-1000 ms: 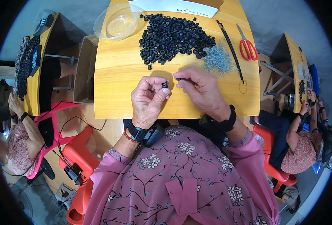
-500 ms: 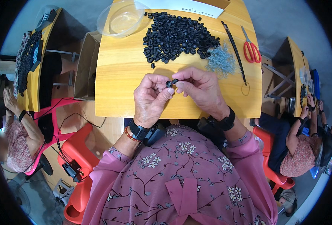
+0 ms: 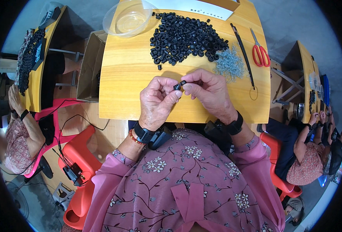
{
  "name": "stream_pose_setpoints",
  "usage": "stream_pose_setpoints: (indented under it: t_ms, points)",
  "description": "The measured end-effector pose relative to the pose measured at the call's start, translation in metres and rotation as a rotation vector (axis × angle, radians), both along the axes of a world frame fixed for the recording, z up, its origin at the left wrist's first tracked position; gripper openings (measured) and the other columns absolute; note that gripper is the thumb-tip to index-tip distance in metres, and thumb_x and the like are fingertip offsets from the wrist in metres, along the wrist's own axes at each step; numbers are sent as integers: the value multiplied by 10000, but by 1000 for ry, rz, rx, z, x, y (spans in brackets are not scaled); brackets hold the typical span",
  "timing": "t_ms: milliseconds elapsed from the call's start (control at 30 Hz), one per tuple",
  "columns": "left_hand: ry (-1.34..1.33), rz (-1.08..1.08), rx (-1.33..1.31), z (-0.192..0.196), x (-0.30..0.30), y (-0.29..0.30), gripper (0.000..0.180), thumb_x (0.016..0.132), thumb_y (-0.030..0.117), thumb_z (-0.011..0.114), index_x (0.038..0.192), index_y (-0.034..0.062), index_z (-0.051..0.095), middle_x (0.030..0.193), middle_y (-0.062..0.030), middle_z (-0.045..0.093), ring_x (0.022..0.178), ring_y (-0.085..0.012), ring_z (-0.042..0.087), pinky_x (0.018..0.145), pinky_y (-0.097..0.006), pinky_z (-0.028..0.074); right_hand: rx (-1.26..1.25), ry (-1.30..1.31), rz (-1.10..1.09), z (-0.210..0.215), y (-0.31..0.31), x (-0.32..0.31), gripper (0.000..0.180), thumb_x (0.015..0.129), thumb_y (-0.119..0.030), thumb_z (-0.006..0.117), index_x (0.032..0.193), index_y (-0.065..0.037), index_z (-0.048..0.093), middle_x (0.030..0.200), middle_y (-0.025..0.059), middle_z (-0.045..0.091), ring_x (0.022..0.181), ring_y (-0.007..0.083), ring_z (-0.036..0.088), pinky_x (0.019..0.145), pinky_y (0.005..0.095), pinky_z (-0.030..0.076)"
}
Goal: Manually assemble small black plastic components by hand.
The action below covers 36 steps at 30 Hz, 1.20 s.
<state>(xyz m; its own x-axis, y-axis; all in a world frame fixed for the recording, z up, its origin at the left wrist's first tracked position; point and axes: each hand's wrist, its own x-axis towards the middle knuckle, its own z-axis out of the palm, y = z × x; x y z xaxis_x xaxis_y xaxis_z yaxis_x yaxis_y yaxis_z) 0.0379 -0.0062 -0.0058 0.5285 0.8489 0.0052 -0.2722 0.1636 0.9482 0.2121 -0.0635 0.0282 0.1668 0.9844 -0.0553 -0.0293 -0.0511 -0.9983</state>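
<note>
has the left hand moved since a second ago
Yes. The left hand has risen away from the near table edge, toward the pile of black rings.

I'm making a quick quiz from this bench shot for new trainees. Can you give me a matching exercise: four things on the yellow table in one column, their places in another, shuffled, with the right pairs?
Things:
1. clear plastic bowl
2. red-handled scissors
3. pile of black rubber rings
4. small black ring

Places:
A. pinched between the fingertips of the left hand and right hand
B. far left corner of the table
C. far middle of the table
D. near the table's right edge, beside a long black strip

Pairs: 1-B, 2-D, 3-C, 4-A
</note>
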Motion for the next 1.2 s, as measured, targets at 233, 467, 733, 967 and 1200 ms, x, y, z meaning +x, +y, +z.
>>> stream_pose_setpoints:
  t_ms: [233, 467, 733, 967, 1200]
  points:
    - [2, -4, -9, 2, 0, 0, 194, 890, -34, 700, 1049, -15, 592, 875, -63, 678, 746, -96, 635, 684, -234, 540, -8, -62, 2, 4, -1, 0, 151, 900, -54, 711, 1032, 17, 690, 847, 31, 692, 721, 63, 615, 633, 216, 518]
    - [4, -7, 26, 0, 0, 1, 193, 882, -47, 699, 1041, -15, 595, 876, -56, 672, 758, -93, 629, 699, -238, 536, 11, -94, -3, 8, 0, -3, 136, 900, -43, 709, 1018, 22, 690, 847, 34, 682, 714, 64, 612, 627, 217, 515]
    - [1, 10, 33, 1, 2, 0, 209, 874, -43, 714, 1045, -15, 597, 870, -46, 665, 765, -85, 619, 711, -232, 531, 45, -150, 2, 4, 1, -6, 123, 894, -40, 713, 992, 32, 691, 832, 35, 643, 693, 72, 606, 608, 227, 506]
    - [9, 14, 29, 0, 2, 0, 220, 868, -32, 733, 1040, -20, 598, 879, -52, 671, 771, -86, 626, 716, -230, 539, 169, -402, 17, 1, 2, -4, 111, 862, -42, 720, 961, -5, 689, 786, 92, 635, 677, 193, 627, 610, 306, 491]
    - [10, -8, 9, -2, 1, 0, 212, 862, -37, 738, 1021, -25, 597, 864, -64, 676, 748, -93, 630, 695, -232, 540, 239, -585, 56, 10, 4, -1, 91, 846, -41, 709, 928, -19, 676, 765, 124, 612, 688, 303, 620, 611, 371, 481]
